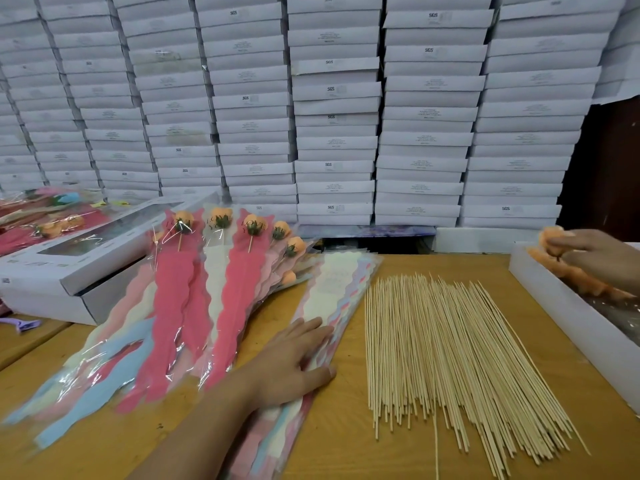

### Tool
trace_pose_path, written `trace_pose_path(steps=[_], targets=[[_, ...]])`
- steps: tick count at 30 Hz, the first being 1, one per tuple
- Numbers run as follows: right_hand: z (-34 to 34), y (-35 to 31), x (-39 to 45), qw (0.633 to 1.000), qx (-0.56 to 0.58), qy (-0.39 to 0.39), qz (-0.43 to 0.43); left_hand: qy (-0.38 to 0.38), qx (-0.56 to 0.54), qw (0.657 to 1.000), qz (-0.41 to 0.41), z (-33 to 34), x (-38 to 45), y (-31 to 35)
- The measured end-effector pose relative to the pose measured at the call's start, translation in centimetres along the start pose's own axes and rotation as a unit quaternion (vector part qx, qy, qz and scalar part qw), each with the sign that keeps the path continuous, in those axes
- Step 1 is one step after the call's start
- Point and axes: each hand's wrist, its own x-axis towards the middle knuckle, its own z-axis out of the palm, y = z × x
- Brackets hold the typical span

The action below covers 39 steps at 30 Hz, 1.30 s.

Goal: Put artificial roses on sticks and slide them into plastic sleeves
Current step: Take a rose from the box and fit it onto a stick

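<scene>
Here the left hand (pixel 291 355) lies flat, fingers straight, on the stack of empty sleeves (pixel 332 306) on the tabletop (pixel 346 427). The right hand (pixel 595 254) pinches an orange rose (pixel 550 237) over the white tray (pixel 568 317). Sticks (pixel 446 351) lie between them; finished roses in sleeves (pixel 194 299) lean on a windowed box (pixel 69 268) before stacked white boxes (pixel 332 109).

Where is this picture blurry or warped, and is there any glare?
Head view: the right hand and the orange rose it grips are motion-blurred; the left hand is sharper. Wide-angle distortion bows the stacked white boxes outward. Glare streaks the finished plastic sleeves; the sticks stay crisp.
</scene>
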Motion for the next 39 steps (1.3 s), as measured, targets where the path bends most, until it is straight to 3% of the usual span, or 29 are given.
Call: trace_pose_path(steps=[4, 7, 14, 18, 21, 24, 28, 32, 39], targets=[[1.9, -7.1, -2.0, 0.999, -0.044, 0.024, -0.018, 0.107, -0.113, 0.988, 0.0, -0.1, 0.1, 0.4], [5.4, -12.2, -5.5, 0.997, 0.006, -0.054, -0.058, 0.184, -0.172, 0.968, 0.012, -0.2, 0.1, 0.8], [14.7, -20.9, -13.3, 0.951, 0.059, -0.267, -0.143, 0.141, -0.295, 0.944, 0.047, -0.1, 0.2, 1.8], [18.3, -21.7, -15.1, 0.929, 0.122, -0.317, -0.146, 0.114, -0.376, 0.912, 0.115, -0.2, -0.3, 2.5], [19.0, -21.3, -15.4, 0.937, 0.145, -0.28, -0.153, 0.121, -0.388, 0.907, 0.108, -0.4, -0.5, 2.7], [18.7, -20.2, -14.9, 0.962, 0.171, -0.165, -0.131, 0.156, -0.388, 0.907, 0.052, -0.7, -0.7, 2.7], [17.8, -17.4, -13.9, 0.997, -0.047, -0.008, -0.054, 0.189, -0.447, 0.874, -0.021, -1.1, -0.7, 2.5], [17.7, -15.5, -13.5, 0.983, -0.181, -0.023, 0.015, 0.184, -0.519, 0.834, -0.036, -1.3, -0.5, 2.3], [17.9, -15.2, -13.2, 0.984, -0.167, -0.024, 0.063, 0.188, -0.595, 0.779, -0.063, -1.5, 0.0, 1.6]])
